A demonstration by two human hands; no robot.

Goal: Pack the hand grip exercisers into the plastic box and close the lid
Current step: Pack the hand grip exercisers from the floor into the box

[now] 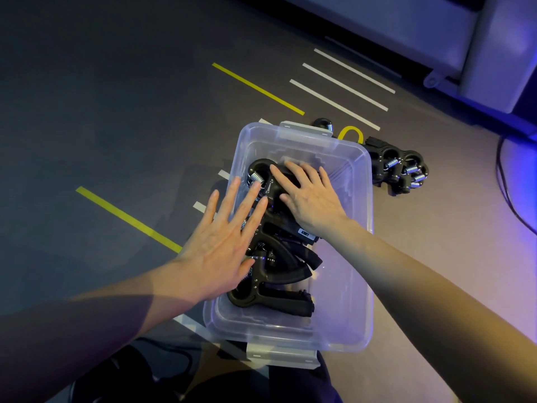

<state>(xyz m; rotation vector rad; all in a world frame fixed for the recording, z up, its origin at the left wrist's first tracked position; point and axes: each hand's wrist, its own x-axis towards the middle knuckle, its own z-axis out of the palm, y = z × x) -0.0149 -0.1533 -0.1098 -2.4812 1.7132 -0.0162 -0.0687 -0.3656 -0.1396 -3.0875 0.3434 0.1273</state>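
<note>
Exercisers (271,237) sit stacked in the clear box (360,286) on the floor, bunched along its left side; the right half of the box floor is bare. A second batch (398,167) lies outside on the floor, just beyond the box's far right corner, next to a yellow one (351,132). No lid in view that I can pick out; grey latches (302,130) at both short ends hang free.

Left hand (223,245): fingers straight and spread, laid flat on the near part of the stack, clamped on nothing. Right hand (308,193): fingers loosely bent, draped over the top exerciser at the far end. Pressing or grasping, can't tell.

Step in hand looks like settling the stack. To do it well:
- Push down evenly with both palms so handles nest instead of springing up.
- Slide the pile tight to the left wall and keep the right half free for the outside batch.
- Keep springs and handle ends below the rim, or the lid won't seat.
- Watch fingers near the coil springs, pinch risk.
- Lay the next ones the same way round as these; crossed handles waste height.

Roughly half packed by my read.
</note>
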